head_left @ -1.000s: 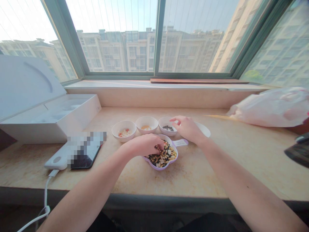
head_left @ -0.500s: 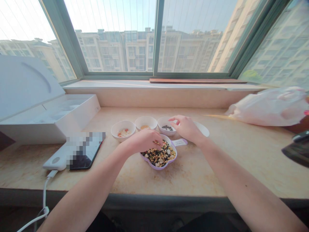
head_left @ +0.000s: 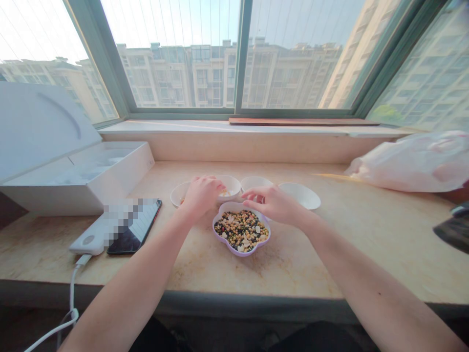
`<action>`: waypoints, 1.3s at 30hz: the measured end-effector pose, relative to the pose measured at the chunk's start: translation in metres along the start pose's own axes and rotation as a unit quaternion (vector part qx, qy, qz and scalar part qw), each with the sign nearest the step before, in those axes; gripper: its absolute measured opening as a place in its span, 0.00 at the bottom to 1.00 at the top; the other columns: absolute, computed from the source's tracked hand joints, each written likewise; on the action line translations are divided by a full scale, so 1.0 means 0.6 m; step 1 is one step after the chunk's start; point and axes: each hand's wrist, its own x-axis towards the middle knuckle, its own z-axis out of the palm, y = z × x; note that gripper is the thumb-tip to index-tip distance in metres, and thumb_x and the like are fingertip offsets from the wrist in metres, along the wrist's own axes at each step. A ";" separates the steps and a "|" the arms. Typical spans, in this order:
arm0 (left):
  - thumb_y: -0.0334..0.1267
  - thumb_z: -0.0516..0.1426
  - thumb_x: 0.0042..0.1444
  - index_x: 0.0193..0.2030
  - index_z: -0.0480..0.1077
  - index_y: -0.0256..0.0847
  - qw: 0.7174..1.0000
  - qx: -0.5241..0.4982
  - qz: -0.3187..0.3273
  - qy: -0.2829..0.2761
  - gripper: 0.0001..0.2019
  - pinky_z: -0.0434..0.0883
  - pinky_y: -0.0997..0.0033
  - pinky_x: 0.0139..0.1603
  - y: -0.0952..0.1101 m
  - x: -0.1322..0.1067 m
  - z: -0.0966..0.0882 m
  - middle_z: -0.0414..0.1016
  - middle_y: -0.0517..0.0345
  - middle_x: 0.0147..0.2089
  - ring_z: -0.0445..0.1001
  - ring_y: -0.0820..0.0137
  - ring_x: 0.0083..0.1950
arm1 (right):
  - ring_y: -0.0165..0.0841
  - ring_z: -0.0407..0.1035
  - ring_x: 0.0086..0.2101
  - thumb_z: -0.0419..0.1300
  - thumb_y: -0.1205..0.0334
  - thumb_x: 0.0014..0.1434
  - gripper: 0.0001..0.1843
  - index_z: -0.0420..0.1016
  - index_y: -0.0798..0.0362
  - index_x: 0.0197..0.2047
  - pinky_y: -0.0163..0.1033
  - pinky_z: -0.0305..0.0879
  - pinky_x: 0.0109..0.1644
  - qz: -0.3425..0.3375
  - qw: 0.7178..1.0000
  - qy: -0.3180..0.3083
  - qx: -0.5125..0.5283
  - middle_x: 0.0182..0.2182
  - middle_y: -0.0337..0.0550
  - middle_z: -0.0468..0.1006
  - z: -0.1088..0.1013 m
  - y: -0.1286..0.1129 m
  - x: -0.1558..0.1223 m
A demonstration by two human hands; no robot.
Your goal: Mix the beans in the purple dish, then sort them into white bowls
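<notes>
My left hand reaches over the first two white bowls on the left. Its fingers are bent and drawn together above the second bowl, which has yellowish bits inside; what they hold is hidden. The leftmost bowl is mostly covered by this hand. My right hand hovers between the third white bowl and the lilac flower-shaped bowl, fingers loosely curved, thumb apart, nothing visible between them. Mixed beans and peanuts fill the lilac bowl, whose handle is hidden behind my right hand.
A white dish stands right of the bowls. To the left are an open white box, a phone and a white power bank with its cable. A plastic bag and a dark object lie right.
My left hand has left the lilac bowl and moved up and left to the second white bowl. My right hand has come down from the third bowl toward the lilac bowl.
</notes>
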 end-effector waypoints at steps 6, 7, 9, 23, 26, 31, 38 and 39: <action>0.38 0.49 0.71 0.46 0.80 0.39 0.999 0.006 -0.050 -0.006 0.17 0.67 0.59 0.53 -0.001 0.001 0.006 0.81 0.47 0.50 0.77 0.58 0.51 | 0.43 0.75 0.47 0.70 0.52 0.56 0.21 0.83 0.50 0.51 0.44 0.67 0.51 -0.087 0.981 -0.175 -0.013 0.49 0.46 0.83 0.029 -0.028 -0.008; 0.37 0.48 0.71 0.46 0.80 0.39 0.998 0.005 -0.055 -0.003 0.18 0.68 0.60 0.52 -0.002 0.002 0.006 0.81 0.47 0.51 0.78 0.58 0.51 | 0.45 0.74 0.50 0.71 0.52 0.55 0.23 0.82 0.51 0.53 0.46 0.66 0.55 -0.093 0.978 -0.184 -0.020 0.52 0.48 0.82 0.033 -0.030 -0.007; 0.35 0.47 0.70 0.48 0.79 0.39 0.998 0.000 -0.066 0.007 0.18 0.69 0.61 0.52 -0.005 0.003 0.008 0.80 0.47 0.52 0.78 0.59 0.51 | 0.48 0.72 0.53 0.72 0.53 0.54 0.25 0.82 0.52 0.54 0.48 0.64 0.59 -0.099 0.976 -0.194 -0.026 0.55 0.51 0.80 0.040 -0.032 -0.006; 0.35 0.49 0.67 0.47 0.80 0.41 0.996 -0.027 -0.078 0.018 0.17 0.71 0.65 0.50 -0.004 0.002 0.008 0.81 0.50 0.50 0.79 0.61 0.50 | 0.36 0.77 0.37 0.62 0.70 0.60 0.09 0.85 0.52 0.35 0.39 0.69 0.45 -0.095 0.981 -0.171 -0.007 0.36 0.42 0.86 0.039 -0.027 -0.002; 0.35 0.49 0.68 0.48 0.80 0.41 0.996 -0.034 -0.075 0.020 0.17 0.71 0.64 0.50 -0.004 0.002 0.010 0.81 0.50 0.50 0.79 0.60 0.50 | 0.35 0.78 0.38 0.60 0.73 0.58 0.12 0.85 0.52 0.37 0.38 0.69 0.45 -0.082 0.982 -0.171 -0.006 0.38 0.42 0.86 0.038 -0.028 -0.002; 0.36 0.50 0.68 0.48 0.80 0.41 0.996 -0.057 -0.066 0.014 0.16 0.72 0.65 0.53 -0.003 0.001 0.010 0.81 0.50 0.51 0.79 0.61 0.50 | 0.36 0.78 0.40 0.59 0.74 0.57 0.14 0.83 0.52 0.41 0.38 0.70 0.46 -0.062 0.982 -0.171 0.044 0.40 0.42 0.86 0.038 -0.023 -0.003; 0.35 0.52 0.67 0.51 0.79 0.40 0.992 -0.118 -0.049 0.016 0.16 0.71 0.64 0.59 0.001 0.002 0.013 0.81 0.50 0.55 0.78 0.61 0.55 | 0.35 0.77 0.41 0.61 0.66 0.60 0.07 0.80 0.53 0.42 0.40 0.71 0.48 -0.046 0.969 -0.146 0.192 0.41 0.43 0.84 0.046 -0.009 -0.001; 0.35 0.52 0.67 0.51 0.80 0.40 0.990 -0.131 -0.041 0.017 0.16 0.71 0.64 0.60 0.003 0.001 0.012 0.81 0.50 0.55 0.78 0.61 0.56 | 0.36 0.77 0.41 0.62 0.65 0.60 0.07 0.79 0.53 0.42 0.41 0.72 0.48 -0.035 0.964 -0.142 0.221 0.40 0.43 0.84 0.047 -0.008 0.000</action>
